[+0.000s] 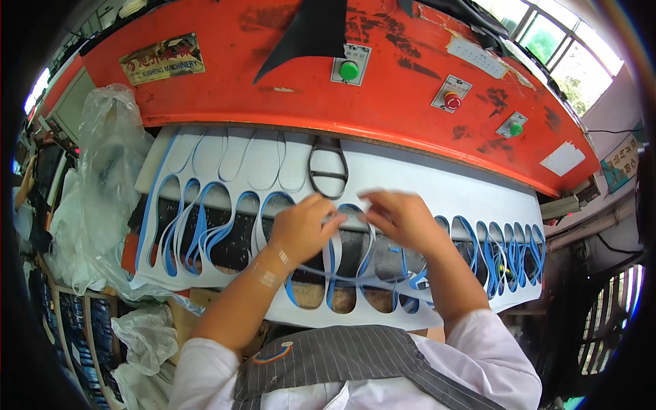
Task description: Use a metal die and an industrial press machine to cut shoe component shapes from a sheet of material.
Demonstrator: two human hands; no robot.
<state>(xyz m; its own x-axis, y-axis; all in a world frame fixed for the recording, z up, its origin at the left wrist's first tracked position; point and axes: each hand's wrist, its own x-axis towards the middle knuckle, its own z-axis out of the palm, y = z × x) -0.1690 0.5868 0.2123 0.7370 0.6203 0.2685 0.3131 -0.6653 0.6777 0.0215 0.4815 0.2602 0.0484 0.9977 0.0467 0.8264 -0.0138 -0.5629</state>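
A white sheet with blue layers beneath, the cut-out sheet (389,318), spans the machine bed with rows of sole-shaped holes in it. Over its middle is my left hand (304,229), fingers bent and thumb close to them; whatever lies between them is hidden. Beside it, my right hand (400,215) has curled fingers with a gap between forefinger and thumb, the tips slightly blurred. I see nothing held in it. Just beyond both hands, a dark metal cutting die (329,175), sole-shaped with a crossbar, lies on the white material near the machine's front edge.
Across the far side stands an orange-red press (273,102) with green buttons (348,70) and a red knob (452,101). A dark flap (307,41) hangs over its front. Clear plastic bags (102,184) bunch at the left. Narrow strips of the sheet loop at the right.
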